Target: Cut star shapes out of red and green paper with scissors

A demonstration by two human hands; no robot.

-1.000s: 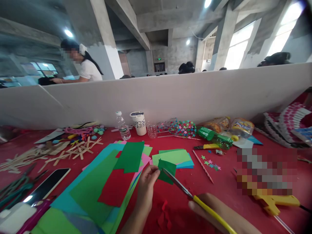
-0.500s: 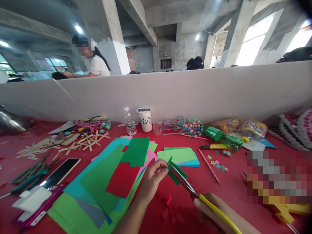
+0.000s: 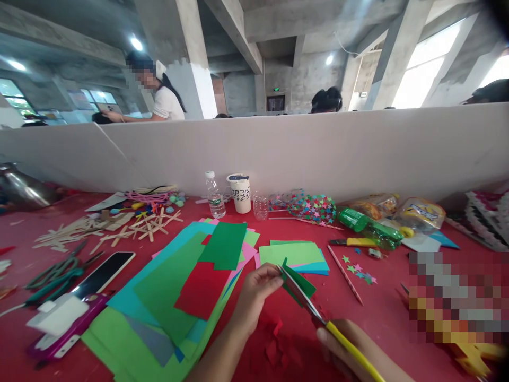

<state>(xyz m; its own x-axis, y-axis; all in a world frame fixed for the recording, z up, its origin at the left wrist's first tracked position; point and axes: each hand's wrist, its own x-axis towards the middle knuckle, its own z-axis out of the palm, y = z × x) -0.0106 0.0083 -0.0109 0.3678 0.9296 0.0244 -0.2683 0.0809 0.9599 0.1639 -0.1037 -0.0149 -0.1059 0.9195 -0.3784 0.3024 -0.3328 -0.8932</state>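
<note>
Between thumb and fingers, my left hand [image 3: 260, 289] pinches a small piece of dark green paper [image 3: 304, 286]. My right hand [image 3: 342, 339] grips yellow-handled scissors [image 3: 312, 307], whose blades lie across the green piece close to my left fingertips. Red paper scraps [image 3: 274, 345] lie on the table below the scissors. To the left of my hands is a stack of coloured sheets, with a red sheet [image 3: 202, 292] and a dark green sheet [image 3: 228, 244] on top. Just beyond my hands lies a smaller stack topped by a light green sheet [image 3: 292, 254].
Wooden sticks [image 3: 151, 225], a phone [image 3: 105, 273] and pliers [image 3: 59, 270] are at left. A water bottle [image 3: 214, 196] and white cup [image 3: 240, 193] stand by the partition [image 3: 258, 154]. A green bottle [image 3: 369, 228], utility knife [image 3: 353, 242] and pixelated yellow tool [image 3: 473, 355] are at right.
The whole view has shifted slightly, so things sit a little farther right. Both hands keep their holds, and the green piece hangs at a slightly different angle by the blades.
</note>
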